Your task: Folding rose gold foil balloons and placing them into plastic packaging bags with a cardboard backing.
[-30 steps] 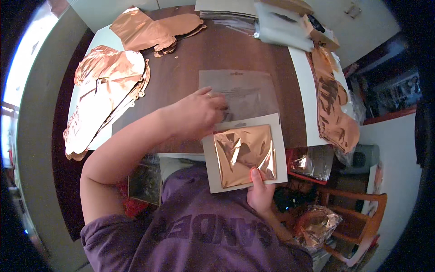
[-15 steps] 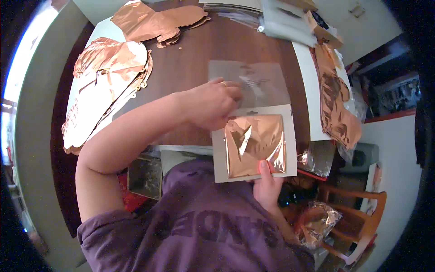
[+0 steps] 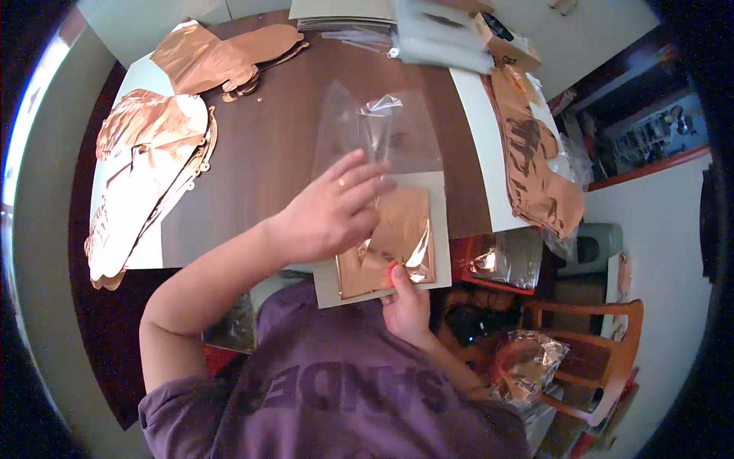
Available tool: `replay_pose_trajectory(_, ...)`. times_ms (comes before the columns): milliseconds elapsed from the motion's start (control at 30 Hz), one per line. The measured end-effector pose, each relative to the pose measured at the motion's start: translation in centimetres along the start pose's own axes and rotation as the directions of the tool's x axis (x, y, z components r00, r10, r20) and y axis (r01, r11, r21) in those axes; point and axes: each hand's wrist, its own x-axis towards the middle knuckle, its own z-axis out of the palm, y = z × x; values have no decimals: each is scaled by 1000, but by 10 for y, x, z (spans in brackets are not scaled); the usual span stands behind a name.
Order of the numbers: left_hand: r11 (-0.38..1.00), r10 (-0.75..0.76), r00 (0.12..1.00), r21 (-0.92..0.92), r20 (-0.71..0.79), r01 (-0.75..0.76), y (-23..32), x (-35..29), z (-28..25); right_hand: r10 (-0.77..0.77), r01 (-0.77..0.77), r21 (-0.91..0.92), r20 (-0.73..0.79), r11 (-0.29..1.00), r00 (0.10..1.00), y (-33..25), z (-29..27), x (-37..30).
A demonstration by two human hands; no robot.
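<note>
My right hand (image 3: 407,310) grips the lower edge of a white card (image 3: 327,287), thumb on the front. On the card lies a folded copper-coloured foil balloon (image 3: 386,264), flat and square. A clear plastic bag (image 3: 417,126) reaches beyond the card's top edge over the table, creased and shiny in its middle. My left hand (image 3: 329,210), a ring on one finger, hovers over the card's upper left part with its fingers apart. It covers part of the foil and of the card; whether the fingertips touch the plastic I cannot tell.
Flat copper foil balloons (image 3: 153,145) lie in piles on the left of the brown table (image 3: 252,168), with another stack (image 3: 222,57) behind. More foil (image 3: 535,161) lies on the right. Clear bags (image 3: 440,38) and cards (image 3: 344,11) are at the back; a wooden chair (image 3: 623,336) stands right.
My left hand has spread its fingers and come down over the card from its top edge. The bag's upper part has become creased and raised. The whole view has shifted somewhat.
</note>
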Motion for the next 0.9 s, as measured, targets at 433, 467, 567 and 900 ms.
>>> replay_pose_trajectory(433, 929, -353, 866, -23, -354, 369, 27, -45, -28, -33, 36, -7, 292, 999, 956, 13, -27, 4)
replay_pose_trajectory(467, 898, -439, 765, -246, -471, 364, 25, -48, -29, -108, 139, -73, 326, 988, 939, 17, -30, 4)
replay_pose_trajectory(567, 149, -943, 319, -978, -96, 146, 33, -43, -28, -142, 196, -132, 337, 972, 931, 17, -29, 1)
replay_pose_trajectory(900, -417, -770, 313, -810, 556, 413, 68, -63, -33, 126, -81, -134, 372, 988, 920, 25, -47, -1)
